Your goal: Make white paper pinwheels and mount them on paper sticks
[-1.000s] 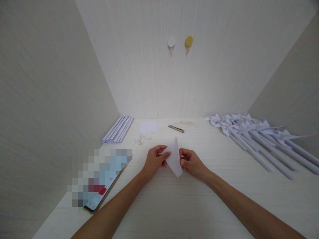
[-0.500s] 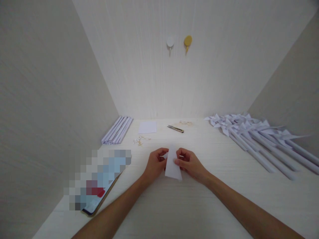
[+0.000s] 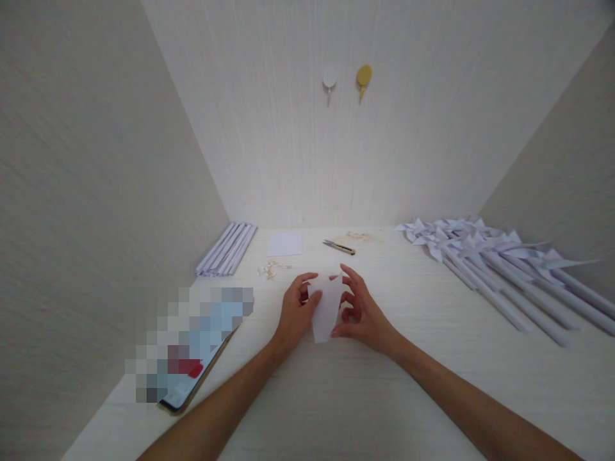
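Note:
A folded piece of white paper (image 3: 327,310) stands between my two hands just above the table. My left hand (image 3: 294,315) is closed on its left side, the thumb pressed on the near face and the fingers partly hidden behind. My right hand (image 3: 364,315) is at the paper's right edge with its fingers apart and curved. Its index finger reaches up by the top corner, and its thumb is by the lower right edge. Whether these fingertips press the paper is hard to see.
Thread snips (image 3: 339,247) lie beyond the hands, beside a square paper sheet (image 3: 285,244) and small scattered bits (image 3: 272,269). Rolled paper sticks (image 3: 227,251) lie at left, above a phone (image 3: 202,352). Paper pinwheels (image 3: 485,256) are piled at right. Two hooks (image 3: 364,75) are on the wall.
The paper has turned and tilted. My left thumb has come onto its near face, while my right thumb has left that face and the right fingers have spread.

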Demonstrator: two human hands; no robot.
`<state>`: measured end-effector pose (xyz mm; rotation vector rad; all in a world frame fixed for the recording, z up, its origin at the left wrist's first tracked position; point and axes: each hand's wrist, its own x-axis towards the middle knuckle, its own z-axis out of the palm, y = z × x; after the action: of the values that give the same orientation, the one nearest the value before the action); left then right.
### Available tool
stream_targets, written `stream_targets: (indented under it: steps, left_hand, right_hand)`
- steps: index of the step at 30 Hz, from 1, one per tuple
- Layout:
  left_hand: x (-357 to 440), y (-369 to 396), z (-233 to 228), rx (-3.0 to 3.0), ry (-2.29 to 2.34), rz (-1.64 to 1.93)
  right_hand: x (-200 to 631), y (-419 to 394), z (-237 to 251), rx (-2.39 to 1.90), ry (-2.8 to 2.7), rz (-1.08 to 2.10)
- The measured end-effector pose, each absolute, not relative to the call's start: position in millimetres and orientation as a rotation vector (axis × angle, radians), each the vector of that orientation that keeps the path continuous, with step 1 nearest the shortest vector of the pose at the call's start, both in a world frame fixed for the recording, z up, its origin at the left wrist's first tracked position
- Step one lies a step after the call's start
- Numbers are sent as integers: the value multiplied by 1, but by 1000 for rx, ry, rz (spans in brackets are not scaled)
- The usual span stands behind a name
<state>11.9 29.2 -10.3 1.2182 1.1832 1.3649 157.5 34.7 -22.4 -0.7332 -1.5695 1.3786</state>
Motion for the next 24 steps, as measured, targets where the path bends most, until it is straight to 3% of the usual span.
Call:
stream_targets:
  steps: [24]
  left_hand:
    - [7,36,-9,1093,1080,1415]
  right_hand:
    - [164,46,-18,-1016,-1308,870]
